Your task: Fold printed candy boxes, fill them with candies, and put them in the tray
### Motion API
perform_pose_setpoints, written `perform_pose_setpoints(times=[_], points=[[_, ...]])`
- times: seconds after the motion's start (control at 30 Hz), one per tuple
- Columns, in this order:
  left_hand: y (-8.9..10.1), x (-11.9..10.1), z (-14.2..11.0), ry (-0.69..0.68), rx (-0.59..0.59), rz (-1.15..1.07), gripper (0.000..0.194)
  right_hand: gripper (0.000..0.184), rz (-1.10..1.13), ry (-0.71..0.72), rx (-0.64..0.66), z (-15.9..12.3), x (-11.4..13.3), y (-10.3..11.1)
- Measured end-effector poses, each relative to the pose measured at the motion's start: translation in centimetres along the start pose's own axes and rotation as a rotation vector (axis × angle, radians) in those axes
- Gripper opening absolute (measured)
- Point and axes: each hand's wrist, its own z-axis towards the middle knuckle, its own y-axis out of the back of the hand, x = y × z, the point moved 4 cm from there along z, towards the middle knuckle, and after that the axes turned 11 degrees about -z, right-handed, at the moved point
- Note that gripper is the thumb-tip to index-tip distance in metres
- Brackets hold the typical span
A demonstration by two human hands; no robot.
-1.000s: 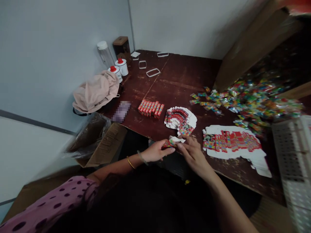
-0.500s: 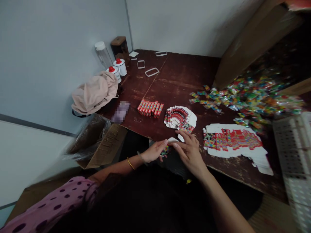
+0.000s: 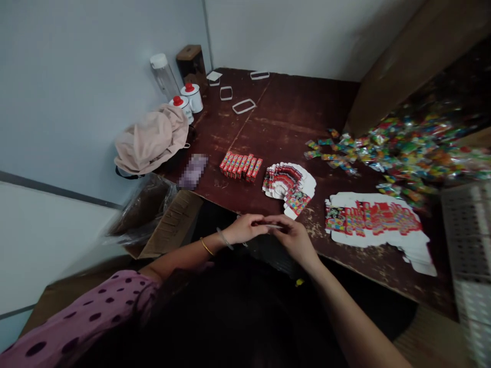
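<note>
My left hand [image 3: 243,230] and my right hand [image 3: 293,236] meet at the table's near edge, both closed on a small flat printed carton [image 3: 270,225] seen edge-on between the fingertips. Just beyond them lies a fanned stack of flat red-and-white carton blanks [image 3: 288,183]. A row of several folded red boxes [image 3: 241,166] stands to its left. A larger spread of flat blanks [image 3: 378,225] lies to the right.
Colourful wrapped sweets [image 3: 399,148] are heaped at the right by a leaning board. A pink cloth [image 3: 151,140], two white jars with red knobs [image 3: 187,99], a clear bottle [image 3: 161,74] and white bands [image 3: 243,106] sit at the back. An open cardboard box [image 3: 159,217] is below the dark wooden table [image 3: 291,115].
The carton in my hands has been turned from its coloured face to edge-on and flattened. Both hands have stayed at the table's near edge. The camera has shifted slightly.
</note>
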Motion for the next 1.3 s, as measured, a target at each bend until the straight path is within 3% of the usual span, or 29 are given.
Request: perform_pose_setpoints(times=[0.07, 0.13, 0.33, 0.43, 0.53, 0.67, 0.73, 0.87, 0.93, 1.03, 1.13, 1.2, 1.3], points=[[0.3, 0.4, 0.3, 0.072, -0.033, -0.092, 0.033, 0.021, -0.205, 0.16, -0.08, -0.2, 1.2, 0.3], [0.4, 0.7, 0.5, 0.125, -0.037, -0.204, 0.035, 0.025, -0.31, 0.23, -0.085, -0.3, 1.8, 0.3], [0.8, 0.2, -0.6, 0.121, 0.216, -0.441, 0.041, 0.026, -0.258, 0.171, -0.109, 0.8, 2.0, 0.8], [1.4, 0.2, -1.5, 0.085, 0.25, -0.449, 0.041, 0.026, -0.258, 0.186, -0.141, 0.4, 1.9, 0.2], [1.7, 0.7, -2.1, 0.068, 0.223, -0.434, 0.042, 0.032, -0.349, 0.253, -0.184, -0.5, 1.7, -1.2], [2.4, 1.5, -1.9, -0.036, -0.004, -0.308, 0.045, 0.041, -0.503, 0.265, -0.17, -0.2, 1.4, -2.8], [2.9, 1.4, -1.7, -0.065, -0.034, -0.302, 0.046, 0.039, -0.524, 0.292, -0.181, 0.6, 1.7, -2.9], [4.1, 0.6, -1.8, 0.028, 0.179, -0.437, 0.047, 0.03, -0.568, 0.467, -0.243, 1.9, 3.4, -2.6], [4.6, 0.4, -2.0, 0.065, 0.224, -0.481, 0.048, 0.028, -0.605, 0.511, -0.25, 2.2, 4.0, -2.9], [4.6, 0.3, -1.7, 0.001, 0.101, -0.449, 0.045, 0.032, -0.578, 0.403, -0.225, 2.9, 3.9, -3.9], [4.4, -0.9, -1.3, -0.292, -0.102, -0.179, 0.046, 0.048, -0.418, 0.216, -0.136, 4.5, 3.3, -4.7], [4.7, -2.4, -0.9, -0.46, -0.169, 0.091, 0.051, 0.055, -0.335, 0.137, -0.114, 6.6, 2.9, -4.1], [8.0, -5.0, 0.7, -0.533, -0.383, 0.421, 0.048, 0.056, -0.453, 0.028, -0.214, 11.4, 2.5, -1.4]])
